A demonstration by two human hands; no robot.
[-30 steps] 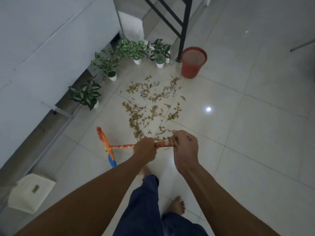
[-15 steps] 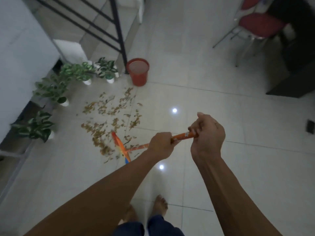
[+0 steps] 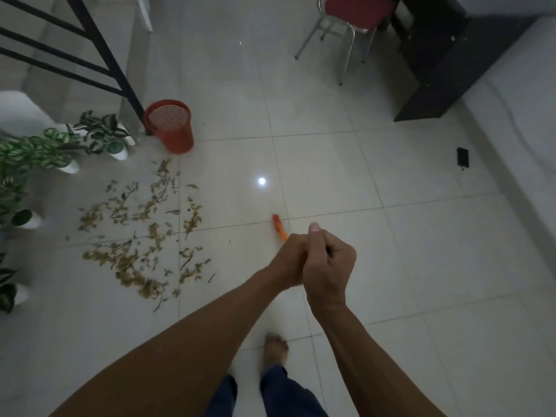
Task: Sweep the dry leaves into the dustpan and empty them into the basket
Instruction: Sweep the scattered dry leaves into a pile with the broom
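Dry leaves (image 3: 144, 236) lie scattered over the white tiles at the left. Behind them a red mesh basket (image 3: 171, 127) stands upright by the foot of a black stair rail. My two hands are pressed together in the middle of the view. My right hand (image 3: 328, 263) is in front, fingers curled round the broom handle, and my left hand (image 3: 284, 260) grips it just behind, partly hidden. Only a short orange stretch of the broom (image 3: 278, 227) shows beyond my hands, to the right of the leaves. I see no dustpan.
Potted plants (image 3: 99, 136) in white pots line the left edge. A black stair rail (image 3: 99, 49) rises at the top left. A red-seated metal chair (image 3: 355, 13) and a dark cabinet (image 3: 445, 55) stand at the top right. A small black object (image 3: 462, 158) lies on the floor.
The view has swung right, so the leaves and basket now lie further left. The broom has swung from beside the leaves toward the right. My hands have closed up against each other.
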